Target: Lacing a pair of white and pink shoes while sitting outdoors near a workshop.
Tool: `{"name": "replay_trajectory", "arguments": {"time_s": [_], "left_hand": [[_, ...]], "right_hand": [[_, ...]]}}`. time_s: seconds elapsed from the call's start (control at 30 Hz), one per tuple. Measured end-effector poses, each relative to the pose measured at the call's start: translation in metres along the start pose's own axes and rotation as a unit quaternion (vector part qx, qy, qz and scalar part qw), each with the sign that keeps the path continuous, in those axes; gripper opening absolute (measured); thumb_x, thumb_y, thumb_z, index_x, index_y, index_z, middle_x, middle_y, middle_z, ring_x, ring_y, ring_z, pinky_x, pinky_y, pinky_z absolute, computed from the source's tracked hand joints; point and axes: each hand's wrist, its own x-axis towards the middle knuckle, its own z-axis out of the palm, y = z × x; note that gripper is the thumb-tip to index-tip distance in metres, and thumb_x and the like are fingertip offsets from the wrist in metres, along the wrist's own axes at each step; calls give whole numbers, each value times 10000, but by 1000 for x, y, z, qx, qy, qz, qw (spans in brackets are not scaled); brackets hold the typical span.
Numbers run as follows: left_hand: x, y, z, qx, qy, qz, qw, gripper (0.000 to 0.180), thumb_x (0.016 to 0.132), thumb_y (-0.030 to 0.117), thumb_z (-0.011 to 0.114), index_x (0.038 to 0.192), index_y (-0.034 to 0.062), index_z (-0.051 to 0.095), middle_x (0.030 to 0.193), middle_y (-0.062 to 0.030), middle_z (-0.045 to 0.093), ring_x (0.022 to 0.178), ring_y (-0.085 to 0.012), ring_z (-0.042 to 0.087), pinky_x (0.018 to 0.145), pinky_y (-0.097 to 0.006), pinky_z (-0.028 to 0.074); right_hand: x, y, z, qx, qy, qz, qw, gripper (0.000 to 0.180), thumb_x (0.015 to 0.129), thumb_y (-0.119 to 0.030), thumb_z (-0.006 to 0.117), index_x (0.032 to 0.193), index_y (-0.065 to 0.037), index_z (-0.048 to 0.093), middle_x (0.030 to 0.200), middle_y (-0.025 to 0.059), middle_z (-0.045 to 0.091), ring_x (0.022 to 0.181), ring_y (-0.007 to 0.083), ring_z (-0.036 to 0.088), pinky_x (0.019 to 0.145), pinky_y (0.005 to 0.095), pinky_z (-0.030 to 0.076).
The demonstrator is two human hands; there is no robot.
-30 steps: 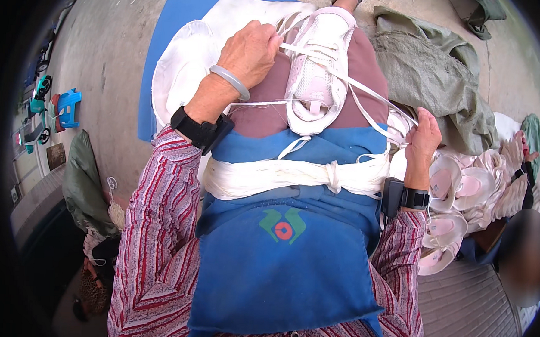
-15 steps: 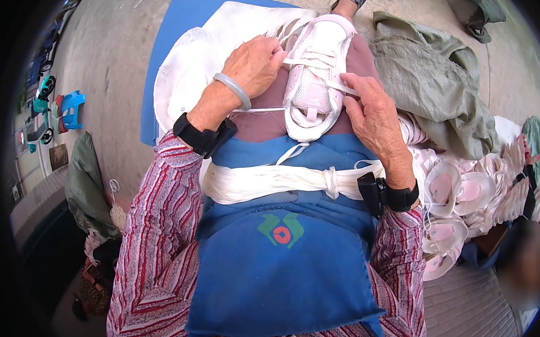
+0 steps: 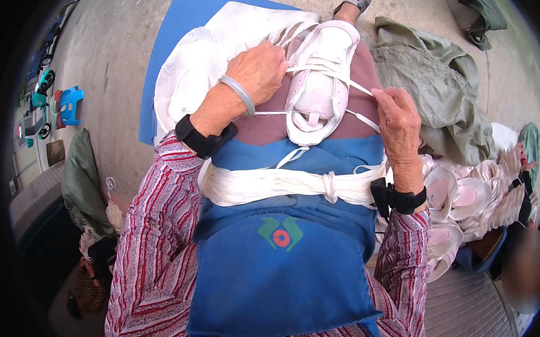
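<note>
A white and pale pink sneaker upper (image 3: 317, 92) lies on my lap, its opening toward me. White shoelace (image 3: 361, 88) runs across its front and out to both sides. On the left, my left hand (image 3: 259, 71) is closed on one end of the shoelace, close beside the shoe. My right hand (image 3: 399, 117) pinches the other end, held off to the right of the shoe, and the lace is stretched between. A bundle of white laces (image 3: 263, 185), knotted at one point, lies across my blue apron (image 3: 277, 283).
More white shoe parts (image 3: 190, 74) rest at the left on a blue sheet (image 3: 166, 55). Many pinkish shoe uppers (image 3: 443, 194) are piled at the right, beside a grey-green sack (image 3: 431, 73). A blue stool (image 3: 71, 104) stands far left. Another person sits at the right edge.
My right hand has moved right, away from the shoe, drawing the lace out with it. My left hand stays near the shoe's left side.
</note>
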Motion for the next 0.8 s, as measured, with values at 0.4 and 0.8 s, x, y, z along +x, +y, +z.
{"name": "replay_trajectory", "arguments": {"time_s": [0.4, 0.8], "left_hand": [[-37, 10, -17, -370, 159, -60, 914, 250, 990, 116, 460, 1203, 22, 551, 965, -80, 705, 590, -116, 608, 536, -242, 498], [-42, 6, 2, -300, 12, -99, 949, 215, 909, 207, 580, 945, 6, 646, 833, -154, 660, 777, -278, 629, 736, -353, 487]], "right_hand": [[-25, -25, -22, 113, -101, 136, 979, 185, 798, -73, 706, 976, -48, 666, 949, 82, 592, 692, 195, 593, 612, 310, 490], [-18, -27, 1, 131, -84, 160, 975, 129, 871, -47, 613, 996, -20, 623, 845, 95, 602, 662, 199, 614, 594, 298, 490]]}}
